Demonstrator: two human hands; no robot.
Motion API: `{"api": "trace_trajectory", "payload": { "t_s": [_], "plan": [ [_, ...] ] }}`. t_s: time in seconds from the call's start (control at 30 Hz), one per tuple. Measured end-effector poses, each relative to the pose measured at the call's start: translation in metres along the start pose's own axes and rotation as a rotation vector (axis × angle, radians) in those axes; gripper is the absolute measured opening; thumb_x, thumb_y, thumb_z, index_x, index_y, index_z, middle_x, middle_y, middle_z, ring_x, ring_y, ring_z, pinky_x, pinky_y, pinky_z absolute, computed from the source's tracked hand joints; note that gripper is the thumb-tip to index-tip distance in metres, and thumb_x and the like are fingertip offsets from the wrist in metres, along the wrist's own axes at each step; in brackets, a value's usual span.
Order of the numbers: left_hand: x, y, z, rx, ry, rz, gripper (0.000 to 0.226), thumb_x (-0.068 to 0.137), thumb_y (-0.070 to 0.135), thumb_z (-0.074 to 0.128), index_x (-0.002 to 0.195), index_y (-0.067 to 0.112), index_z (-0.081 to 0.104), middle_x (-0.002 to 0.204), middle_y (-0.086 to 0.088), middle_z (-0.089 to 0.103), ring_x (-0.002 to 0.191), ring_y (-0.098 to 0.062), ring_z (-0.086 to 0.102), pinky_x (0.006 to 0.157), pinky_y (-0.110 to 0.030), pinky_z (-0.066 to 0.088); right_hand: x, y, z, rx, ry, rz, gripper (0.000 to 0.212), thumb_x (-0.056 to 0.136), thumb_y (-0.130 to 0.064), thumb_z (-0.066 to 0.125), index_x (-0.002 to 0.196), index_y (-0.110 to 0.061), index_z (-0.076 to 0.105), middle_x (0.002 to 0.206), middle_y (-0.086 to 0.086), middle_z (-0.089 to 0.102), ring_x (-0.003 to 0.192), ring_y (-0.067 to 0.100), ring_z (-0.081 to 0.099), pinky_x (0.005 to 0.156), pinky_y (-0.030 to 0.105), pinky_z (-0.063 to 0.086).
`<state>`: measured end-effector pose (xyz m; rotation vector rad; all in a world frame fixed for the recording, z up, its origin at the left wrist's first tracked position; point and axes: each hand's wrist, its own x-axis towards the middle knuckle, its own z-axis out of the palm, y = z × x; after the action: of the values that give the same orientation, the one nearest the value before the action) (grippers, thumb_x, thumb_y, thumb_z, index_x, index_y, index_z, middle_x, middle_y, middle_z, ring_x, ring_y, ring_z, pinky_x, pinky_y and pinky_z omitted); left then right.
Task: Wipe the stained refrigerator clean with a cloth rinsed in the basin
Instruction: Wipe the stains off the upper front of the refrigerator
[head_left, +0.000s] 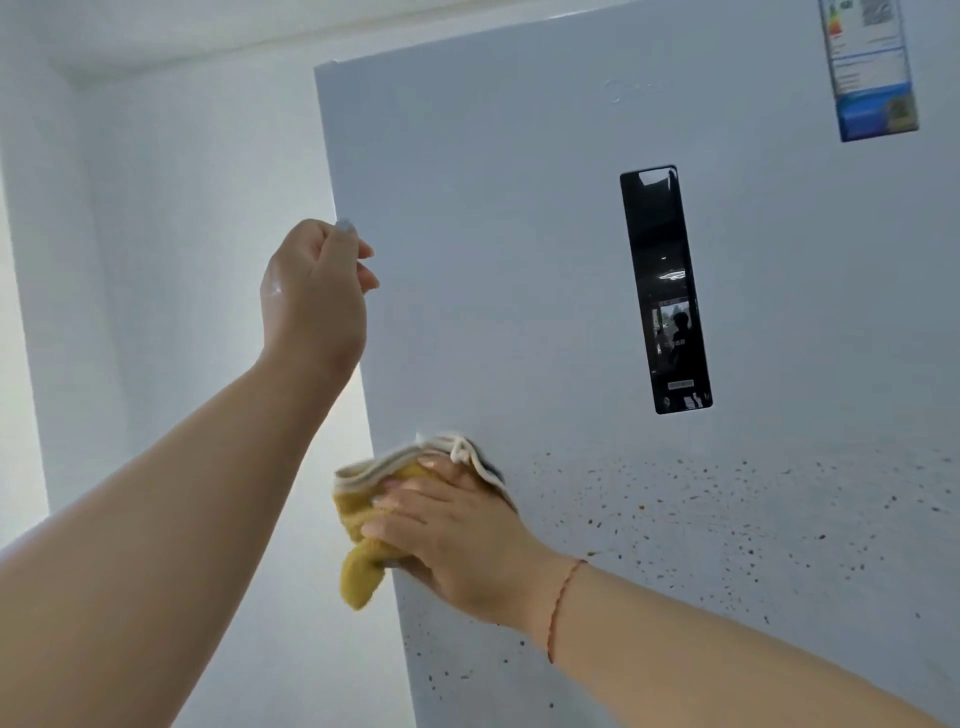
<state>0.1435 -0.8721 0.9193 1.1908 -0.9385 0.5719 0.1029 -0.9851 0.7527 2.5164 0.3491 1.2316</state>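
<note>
The white refrigerator door (519, 260) fills the right of the head view. Dark and yellowish specks (701, 514) dot its lower part. My right hand (452, 540) presses a folded yellow cloth (363, 514) with a pale edge flat against the door near its left edge, fingers spread straight over it. My left hand (311, 291) is raised at the door's left edge with its fingers curled; whether it grips the edge or only rests there I cannot tell.
A black control panel (665, 291) is set upright in the door's middle. An energy label (872, 67) sticks at the top right. A white wall (156, 260) stands close to the left of the refrigerator.
</note>
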Motion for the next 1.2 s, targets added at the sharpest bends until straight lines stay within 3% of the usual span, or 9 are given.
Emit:
{"api": "trace_trajectory", "payload": {
  "t_s": [0.13,0.3,0.5,0.6,0.7,0.8,0.9,1.1,1.2],
  "plan": [
    [-0.002,0.005,-0.003,-0.031,-0.115,-0.016,0.028,0.091,0.034,0.041,0.075,0.02,0.059,0.064,0.005,0.059,0.069,-0.014,0.057,0.07,-0.039,0.048,-0.004,-0.025,-0.06,0.927,0.115,0.534,0.021,0.101,-0.036,0.044,0.109,-0.027,0.062,0.064,-0.014,0.065,0.061,0.001,0.061,0.063,0.02,0.051],
    [-0.014,0.012,-0.004,-0.096,-0.332,-0.119,0.034,0.099,0.029,0.041,0.078,0.012,0.061,0.068,-0.004,0.059,0.067,-0.017,0.056,0.061,-0.03,0.046,-0.018,-0.015,-0.109,1.812,0.376,1.111,0.044,0.098,-0.042,0.044,0.123,-0.009,0.062,0.112,0.015,0.07,0.106,0.032,0.066,0.093,0.046,0.05],
    [-0.049,0.009,-0.011,-0.038,-0.513,-0.433,0.042,0.099,0.043,0.044,0.079,0.01,0.06,0.074,-0.008,0.059,0.06,-0.019,0.057,0.058,-0.03,0.048,-0.036,-0.017,-0.152,1.809,0.52,1.333,0.046,0.095,-0.046,0.049,0.083,-0.007,0.071,0.074,0.013,0.072,0.058,0.026,0.069,0.049,0.033,0.056],
    [-0.072,0.006,-0.014,-0.143,-0.512,-0.609,0.045,0.096,0.047,0.047,0.085,0.007,0.064,0.075,-0.011,0.064,0.065,-0.024,0.063,0.062,-0.034,0.053,-0.042,-0.019,-0.156,1.879,0.51,1.374,0.052,0.097,-0.047,0.042,0.088,-0.005,0.07,0.075,0.014,0.073,0.054,0.025,0.069,0.04,0.03,0.053],
    [-0.099,0.011,-0.013,-0.142,-0.333,-0.434,0.03,0.088,0.043,0.06,0.087,0.013,0.066,0.077,-0.005,0.063,0.07,-0.021,0.063,0.066,-0.036,0.053,-0.045,-0.021,-0.152,2.006,0.554,1.394,0.055,0.098,-0.052,0.037,0.099,-0.008,0.069,0.065,0.008,0.064,0.048,0.018,0.06,0.048,0.023,0.052],
    [-0.131,0.033,-0.009,-0.143,-0.537,-0.28,0.037,0.073,0.054,0.058,0.079,0.021,0.073,0.071,0.005,0.067,0.072,-0.014,0.066,0.069,-0.035,0.057,-0.045,-0.022,-0.148,2.125,0.587,1.365,0.055,0.095,-0.059,0.039,0.092,-0.012,0.068,0.063,0.003,0.057,0.045,0.01,0.053,0.053,0.021,0.051],
    [-0.147,0.05,0.005,-0.121,-0.732,-0.388,0.047,0.07,0.063,0.06,0.082,0.02,0.074,0.072,0.007,0.07,0.071,-0.009,0.067,0.068,-0.031,0.056,-0.043,-0.025,-0.149,2.097,0.481,1.284,0.063,0.098,-0.055,0.033,0.097,-0.002,0.067,0.076,0.014,0.07,0.06,0.023,0.069,0.055,0.03,0.056],
    [-0.137,0.044,0.018,-0.215,-0.625,-0.644,0.034,0.086,0.038,0.067,0.101,0.008,0.066,0.08,-0.009,0.068,0.067,-0.019,0.065,0.064,-0.031,0.057,-0.048,-0.026,-0.162,2.007,0.356,1.214,0.062,0.095,-0.058,0.035,0.091,-0.004,0.066,0.069,0.013,0.067,0.061,0.026,0.067,0.073,0.039,0.052],
    [-0.134,0.035,0.017,-0.238,-0.633,-0.718,0.036,0.084,0.035,0.07,0.102,0.004,0.07,0.084,-0.012,0.067,0.066,-0.02,0.062,0.061,-0.03,0.057,-0.054,-0.027,-0.162,1.842,0.272,1.146,0.036,0.09,-0.036,0.056,0.091,-0.002,0.069,0.084,0.018,0.069,0.074,0.027,0.066,0.087,0.046,0.053]
  ]
}}
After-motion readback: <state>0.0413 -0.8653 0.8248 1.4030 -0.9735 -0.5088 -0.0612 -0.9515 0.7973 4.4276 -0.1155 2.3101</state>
